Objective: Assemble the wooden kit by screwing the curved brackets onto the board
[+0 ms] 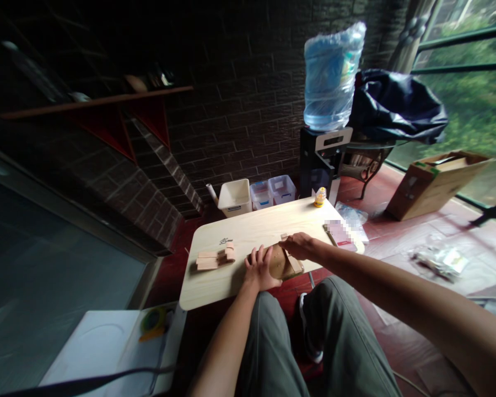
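A brown, rounded board-like piece (278, 263) with a few small dots on its face lies at the table's near edge. My left hand (259, 271) rests on its left part with fingers spread. Over its upper right side, my right hand (299, 246) is closed, its fingertips pressed together; what they pinch is too small to make out. Just below that hand, a pale wooden strip (293, 261) lies across the brown piece's right end. A small light block (284, 237) sits beyond the right fingertips. To the left lie several wooden pieces (215, 259), grouped together.
The light wooden table (206, 292) also bears small dark bits (224, 241), a yellow-capped bottle (320, 197) and a flat pinkish item (339, 234). Plastic bins (235, 196) and a water dispenser (320, 160) stand behind. A cardboard box (434, 184) is at right; a white surface (91, 342) at lower left.
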